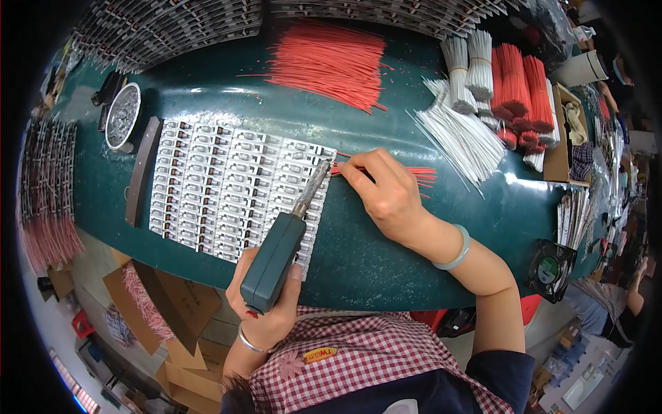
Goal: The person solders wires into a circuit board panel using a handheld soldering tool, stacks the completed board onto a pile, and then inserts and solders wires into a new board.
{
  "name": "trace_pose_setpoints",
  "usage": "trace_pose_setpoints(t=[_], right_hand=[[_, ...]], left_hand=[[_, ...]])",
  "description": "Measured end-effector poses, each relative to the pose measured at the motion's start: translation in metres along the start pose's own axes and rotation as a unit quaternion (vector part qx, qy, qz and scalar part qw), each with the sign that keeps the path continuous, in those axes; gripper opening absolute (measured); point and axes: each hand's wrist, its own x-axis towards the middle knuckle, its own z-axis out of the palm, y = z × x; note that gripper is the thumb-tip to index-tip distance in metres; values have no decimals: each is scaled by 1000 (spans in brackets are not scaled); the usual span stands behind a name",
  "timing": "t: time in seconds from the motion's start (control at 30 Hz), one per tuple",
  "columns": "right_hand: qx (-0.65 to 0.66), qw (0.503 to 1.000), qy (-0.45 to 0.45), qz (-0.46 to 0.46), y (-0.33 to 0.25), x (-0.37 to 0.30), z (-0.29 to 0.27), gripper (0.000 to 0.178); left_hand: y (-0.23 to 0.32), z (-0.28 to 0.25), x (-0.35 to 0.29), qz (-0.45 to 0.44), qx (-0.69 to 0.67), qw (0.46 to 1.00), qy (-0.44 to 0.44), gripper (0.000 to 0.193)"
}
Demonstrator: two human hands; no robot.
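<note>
My left hand [277, 319] is wrapped round the dark green handle of a soldering iron [274, 261]. Its metal tip reaches to the upper right corner of a white circuit board panel [227, 181], which carries rows of small parts. Close to that tip, my right hand [392, 196] pinches a red wire at the panel's right edge. More red wires [422, 174] stick out to the right from behind this hand; its fingers hide part of them. Whether the tip touches the wire end is too small to tell.
A dark bar [143, 172] lies along the panel's left side, next to a round tin [124, 117]. Loose red wires [327, 65] are heaped at the back. White wires [465, 141] and bundled wires [514, 83] lie right. A small fan [552, 269] stands at the right edge.
</note>
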Motion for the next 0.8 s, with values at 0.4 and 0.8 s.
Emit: trace_pose_setpoints(t=[0.4,0.8], right_hand=[[5,1000,8,-1,-1,1,1,26],[7,1000,16,2,0,-2,3,28]], left_hand=[[0,2,-1,-13,11,1000,-6,22],[-9,-2,-20,-102,-79,990,56,28]])
